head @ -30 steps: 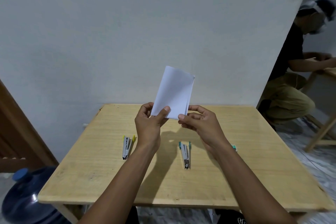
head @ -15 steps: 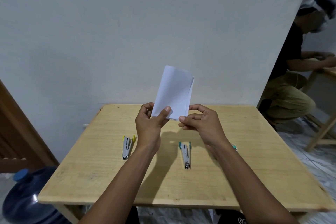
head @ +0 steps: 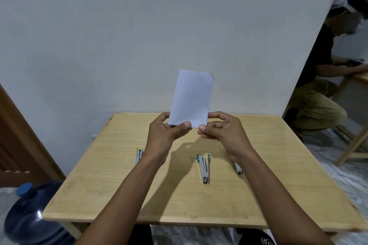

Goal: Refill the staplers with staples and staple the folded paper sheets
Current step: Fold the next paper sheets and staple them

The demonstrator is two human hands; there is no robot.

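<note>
Head view: a folded white paper sheet [head: 191, 98] is held upright above the far half of a pale wooden table [head: 278, 195], in front of a plain grey wall [head: 139, 36]. Its lower left corner is pinched by the left hand [head: 165, 135], with the thumb laid across the near face and the other fingers curled behind. Its lower right corner is pinched by the right hand [head: 225, 133] between thumb tip and forefinger, the remaining fingers being bent loosely beside the paper's edge. Both hands are thus closed on the sheet, which is kept clear of the table top.

Three staplers are seen lying on the table, all nearer than the paper. A yellow-tipped stapler [head: 138, 155] is placed to the paper's lower left and is partly covered by the left forearm. A green-tipped stapler [head: 204, 168], opened into a narrow V, is placed almost straight below the paper, inside the shadow cast by the hands. Of a third stapler [head: 238, 169], to the paper's lower right, only the near end is shown beside the right wrist; its colour cannot be told.

A blue water jug [head: 29, 215] is stood on the floor at the table's near left corner. A second person [head: 318, 85] is seated at another table beyond the far right corner.
</note>
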